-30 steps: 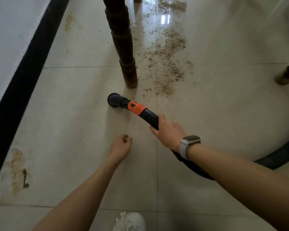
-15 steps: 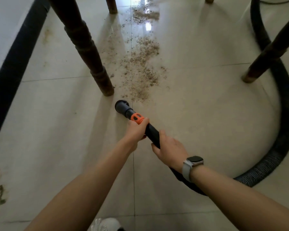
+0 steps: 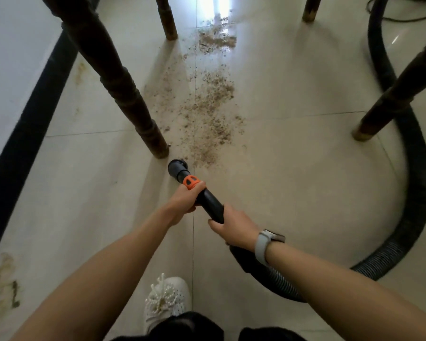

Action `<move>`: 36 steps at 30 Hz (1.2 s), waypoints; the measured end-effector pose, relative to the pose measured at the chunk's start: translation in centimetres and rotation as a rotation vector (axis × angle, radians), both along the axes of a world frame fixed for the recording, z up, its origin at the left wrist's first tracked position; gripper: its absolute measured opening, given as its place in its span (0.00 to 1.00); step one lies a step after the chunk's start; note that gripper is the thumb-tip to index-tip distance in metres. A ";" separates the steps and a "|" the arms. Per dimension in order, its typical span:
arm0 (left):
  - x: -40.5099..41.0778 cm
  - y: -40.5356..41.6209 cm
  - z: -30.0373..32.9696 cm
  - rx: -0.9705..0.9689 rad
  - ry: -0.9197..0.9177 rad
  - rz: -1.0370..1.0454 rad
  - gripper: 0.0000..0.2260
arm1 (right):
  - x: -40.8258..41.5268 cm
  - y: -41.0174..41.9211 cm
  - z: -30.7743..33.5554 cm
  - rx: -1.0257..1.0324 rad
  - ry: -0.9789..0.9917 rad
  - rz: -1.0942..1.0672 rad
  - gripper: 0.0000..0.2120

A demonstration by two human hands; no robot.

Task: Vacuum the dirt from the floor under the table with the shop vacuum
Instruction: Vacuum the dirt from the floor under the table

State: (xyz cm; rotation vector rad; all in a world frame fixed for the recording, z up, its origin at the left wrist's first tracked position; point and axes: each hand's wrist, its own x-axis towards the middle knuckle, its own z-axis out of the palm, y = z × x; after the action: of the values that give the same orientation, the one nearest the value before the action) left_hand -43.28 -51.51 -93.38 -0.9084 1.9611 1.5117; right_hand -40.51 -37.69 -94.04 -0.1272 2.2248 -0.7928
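A trail of brown dirt (image 3: 210,112) lies on the pale tiled floor between the dark table legs. The black vacuum nozzle (image 3: 178,168) with an orange collar (image 3: 191,182) points at the near end of that trail, just short of it. My left hand (image 3: 186,201) grips the wand right behind the orange collar. My right hand (image 3: 233,225), with a watch on the wrist, holds the wand further back. The black ribbed hose (image 3: 418,193) loops from under my right arm out to the right and away to the top.
A dark turned table leg (image 3: 123,94) stands just left of the nozzle, another leg (image 3: 389,102) at right, two more at the back. A black skirting strip (image 3: 27,124) runs along the left wall. My white shoe (image 3: 167,299) is at the bottom.
My left hand, free a second ago, has taken hold of the wand behind the orange collar. The nozzle has shifted right, from beside the table leg to the near edge of the dirt.
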 end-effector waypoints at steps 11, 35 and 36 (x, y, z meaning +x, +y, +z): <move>-4.1 -2.3 -2.3 0.062 0.024 -0.035 0.27 | -3.6 -2.6 -0.2 -0.002 -0.119 -0.065 0.17; 0.7 1.5 -4.4 0.095 0.005 -0.009 0.19 | 2.3 1.5 -0.8 0.056 -0.030 -0.135 0.15; 0.7 1.7 -4.5 0.088 0.000 -0.009 0.21 | 2.5 1.6 -1.1 0.058 -0.023 -0.146 0.15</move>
State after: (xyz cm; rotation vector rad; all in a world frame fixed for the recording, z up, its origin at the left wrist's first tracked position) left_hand -42.58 -49.84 -97.88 -0.8619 1.8796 1.5800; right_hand -37.97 -36.10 -95.10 0.0725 2.2523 -0.8024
